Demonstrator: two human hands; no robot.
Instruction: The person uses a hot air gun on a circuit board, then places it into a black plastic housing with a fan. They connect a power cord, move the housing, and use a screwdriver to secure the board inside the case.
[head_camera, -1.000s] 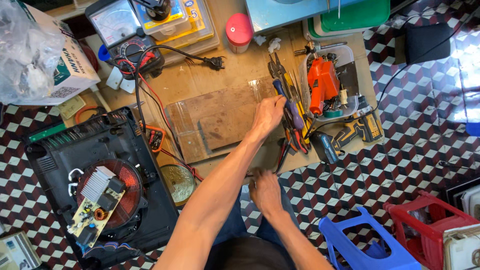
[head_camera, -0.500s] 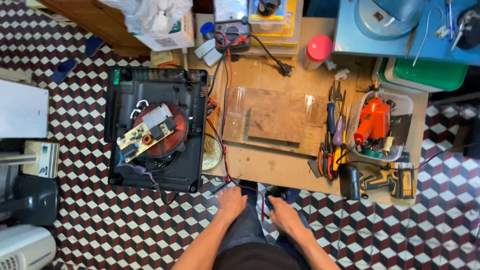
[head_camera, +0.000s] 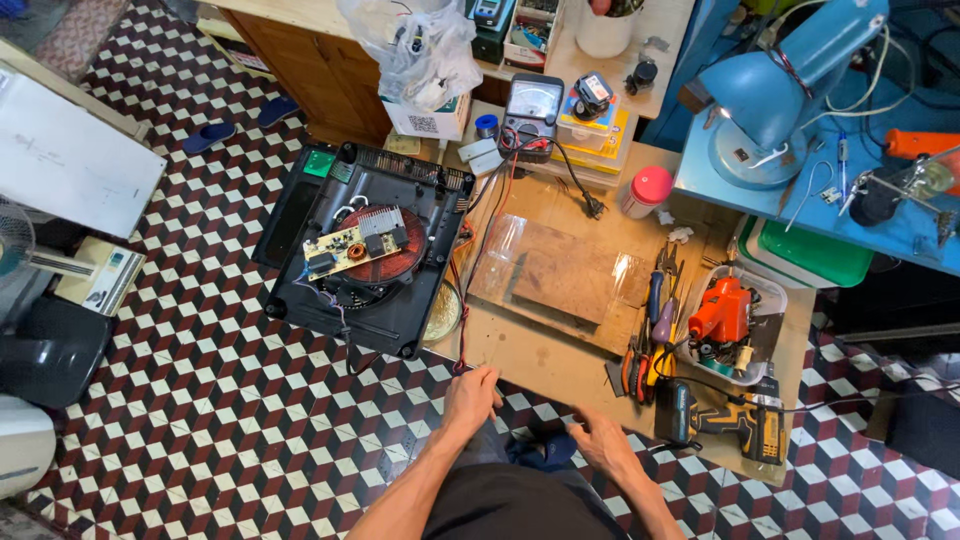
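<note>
Both hands are lying empty at the near edge of the low wooden worktop (head_camera: 560, 375): the left hand (head_camera: 470, 400) is resting with its fingers curled loosely over that edge, gripping nothing, and the right hand (head_camera: 605, 445) is hovering just off the edge with its fingers spread open, holding nothing either. Just beside the left hand, a red wire (head_camera: 462, 345) is trailing over the edge. Further in, toward the middle of the worktop, a brown wooden board under a clear plastic sheet (head_camera: 565, 280) is lying flat. Toward the right edge a row of pliers and screwdrivers with coloured handles (head_camera: 648, 335) is lying beside a clear plastic tub holding an orange tool (head_camera: 725, 315), and a black and yellow cordless drill (head_camera: 725, 415) is lying at the near right corner. Off the left edge, an opened black induction cooker with its copper coil and green circuit board (head_camera: 360, 250) is sitting on the chequered floor (head_camera: 200, 400). An analogue multimeter (head_camera: 530, 105) is standing at the far edge.
</note>
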